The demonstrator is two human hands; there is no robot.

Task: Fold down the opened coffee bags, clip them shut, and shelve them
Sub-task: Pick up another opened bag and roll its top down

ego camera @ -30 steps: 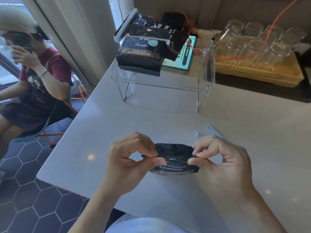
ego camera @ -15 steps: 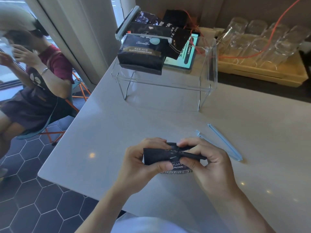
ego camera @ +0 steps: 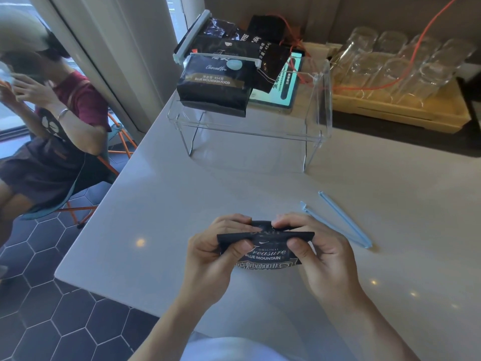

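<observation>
At the far left a seated person (ego camera: 49,131) sits beside the white table (ego camera: 161,209). Over the table's near edge, the left hand (ego camera: 213,259) is closed on the left end of a black coffee bag (ego camera: 268,252), thumb pressing its folded-down top flap. The right hand (ego camera: 322,259) pinches the bag's other end the same way. Just beyond the right hand, a pale blue clip (ego camera: 338,222) lies open on the table. Further back, a clear acrylic shelf (ego camera: 320,100) carries clipped dark bags (ego camera: 213,84), with a wooden tray of glasses (ego camera: 400,110) at the right.
</observation>
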